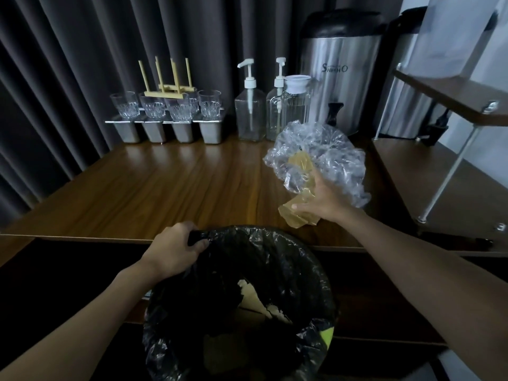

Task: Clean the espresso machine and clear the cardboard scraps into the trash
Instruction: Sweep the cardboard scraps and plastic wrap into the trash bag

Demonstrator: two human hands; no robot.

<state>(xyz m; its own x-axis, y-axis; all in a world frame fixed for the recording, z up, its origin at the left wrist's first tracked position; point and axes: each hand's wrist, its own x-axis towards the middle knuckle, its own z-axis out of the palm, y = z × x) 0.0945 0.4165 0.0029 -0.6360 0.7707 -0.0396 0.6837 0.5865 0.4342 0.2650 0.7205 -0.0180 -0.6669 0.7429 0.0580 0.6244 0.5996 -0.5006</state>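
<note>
**Finding 1: bin position.** The trash bin (277, 237), lined with a black bag, is held against the near edge of the tabletop (170, 185). The left hand (176, 251) is at the bin's left rim, and its fingers (184, 230) are curled tight round a bunched fold of the liner.

**Finding 2: load in hand.** The right hand (328, 200) is above the tabletop, just beyond the bin's far-right rim. It grips a brown cardboard scrap (295, 215) together with a crumpled wad of clear plastic wrap (324, 149). The thumb presses down on the scrap. The other fingers are hidden under the wad. This load is not yet over the bin's mouth.

**Finding 3: work done.** Pale cardboard pieces (251, 299) already lie inside the bin. The tabletop beyond the bin shows no loose scraps in the visible part.

**Finding 4: work outstanding.** The held scrap and wrap remain to be dropped in. No espresso machine is in view, so its cleaning cannot be confirmed either way.

**Finding 5: other items.** These stand well beyond the bin, along the far edge of the tabletop:
- a row of glasses (180, 107) on steel containers
- two pump bottles (250, 116)
- a steel dispenser (341, 78)

**Assessment.** The scrap-clearing stage appears close to completion, with one handful pending. This is a judgement from the visible area only.
</note>
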